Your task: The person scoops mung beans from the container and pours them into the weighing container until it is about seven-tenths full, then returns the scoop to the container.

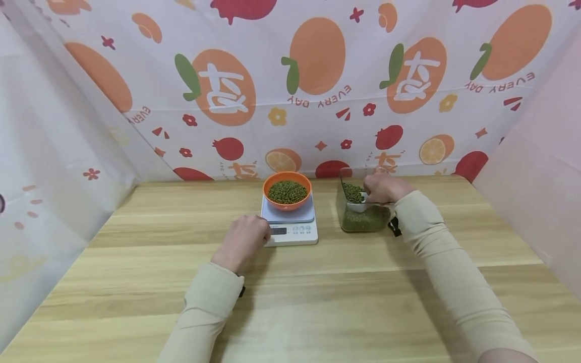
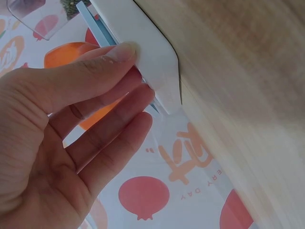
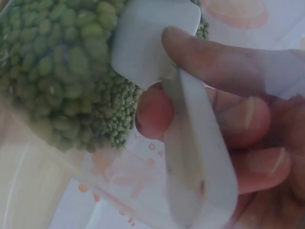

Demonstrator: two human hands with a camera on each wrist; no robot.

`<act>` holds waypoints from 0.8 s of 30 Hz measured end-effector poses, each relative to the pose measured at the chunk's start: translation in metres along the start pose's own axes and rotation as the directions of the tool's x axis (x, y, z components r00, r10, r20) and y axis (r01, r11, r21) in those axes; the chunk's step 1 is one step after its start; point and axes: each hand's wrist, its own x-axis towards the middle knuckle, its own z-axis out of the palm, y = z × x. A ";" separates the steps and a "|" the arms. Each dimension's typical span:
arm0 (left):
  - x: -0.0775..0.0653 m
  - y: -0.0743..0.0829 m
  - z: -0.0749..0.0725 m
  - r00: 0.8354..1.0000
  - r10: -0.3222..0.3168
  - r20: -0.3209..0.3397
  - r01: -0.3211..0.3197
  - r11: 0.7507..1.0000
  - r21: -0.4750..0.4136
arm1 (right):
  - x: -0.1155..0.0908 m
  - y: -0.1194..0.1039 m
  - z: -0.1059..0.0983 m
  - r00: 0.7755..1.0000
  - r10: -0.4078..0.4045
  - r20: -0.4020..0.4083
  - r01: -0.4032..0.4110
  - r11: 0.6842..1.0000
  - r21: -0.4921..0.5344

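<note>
My right hand (image 1: 383, 187) grips the handle of a white scoop (image 3: 193, 138), thumb along its top and fingers wrapped beneath. The scoop's head dips into a clear container (image 1: 347, 222) of green mung beans (image 3: 62, 62); the beans partly hide it. At the front left corner of a white kitchen scale (image 1: 290, 238), my left hand (image 1: 245, 237) has its thumb and fingertips against the edge, fingers loosely bent. On the scale's platform sits an orange bowl (image 1: 287, 205) with mung beans (image 1: 287, 192) in it. The display's digits are too small to read.
Scale and container stand side by side, a little apart, near the back of the wooden table (image 1: 317, 302). A fruit-print cloth (image 1: 281, 131) hangs right behind them. Pale cloth walls (image 1: 522, 166) close off both sides.
</note>
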 end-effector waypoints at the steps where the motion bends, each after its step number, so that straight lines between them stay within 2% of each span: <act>1: 0.000 0.000 0.001 1.000 -0.003 0.001 0.003 1.000 -0.002 | 0.000 0.000 0.000 1.000 0.001 -0.004 -0.001 1.000 0.000; 8: -0.001 -0.002 0.002 0.999 -0.040 0.022 0.040 0.999 -0.009 | -0.002 -0.001 -0.005 0.999 0.016 -0.050 -0.016 1.000 0.007; 17: -0.001 0.000 0.004 1.000 -0.028 0.014 0.028 0.999 -0.034 | -0.007 -0.001 -0.007 0.999 0.037 -0.040 -0.036 0.999 0.035; 24: 0.001 0.001 0.001 0.999 -0.037 0.016 0.038 0.999 -0.034 | -0.010 -0.002 -0.012 0.997 0.036 -0.067 -0.033 0.998 0.045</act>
